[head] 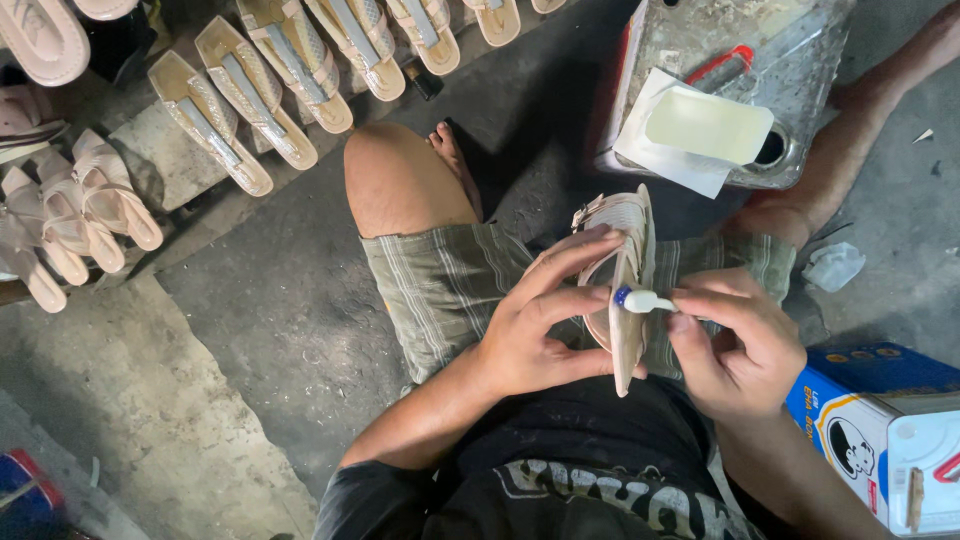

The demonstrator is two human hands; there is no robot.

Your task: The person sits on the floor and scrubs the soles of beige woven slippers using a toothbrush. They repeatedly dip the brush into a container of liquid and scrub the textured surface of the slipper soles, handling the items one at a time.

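My left hand (545, 320) grips a beige strappy sandal (628, 262) held on edge over my lap, fingers wrapped across its straps and sole. My right hand (738, 345) pinches a small white brush-like applicator (645, 300) with a blue tip, and that tip touches the sandal's sole edge. I sit on the concrete floor in striped shorts with knees spread.
A dented metal can (790, 80) with a pale lid and white paper on top stands ahead on the right. A blue and white tin (890, 430) sits by my right hip. Rows of beige sandals (250, 90) lie on the floor at the upper left.
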